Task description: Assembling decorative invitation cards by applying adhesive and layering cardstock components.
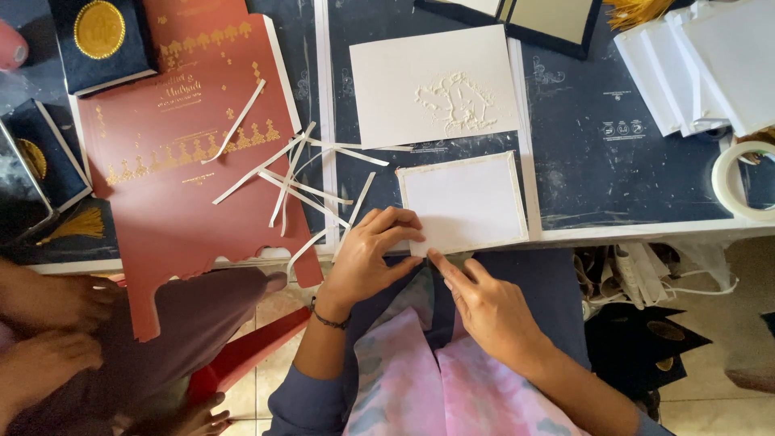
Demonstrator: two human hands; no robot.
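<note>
Loose white paper strips point(300, 179) lie scattered just left of the hands, partly over a terracotta card with gold print point(187, 153); an embossed white card point(436, 85) sits above, a tape roll point(739, 179) at the far right edge, a stack of white sheets point(702, 60) top right. The small white card point(464, 202) lies at the near table edge, its border taped. Left hand point(367, 254) curls fingers over the card's lower-left corner, pinching it; right hand point(484, 303) has its index finger extended to the card's bottom edge (other fingers loosely bent, gripping nothing). Dark blue printed table cover point(622, 161), tiled floor below.
</note>
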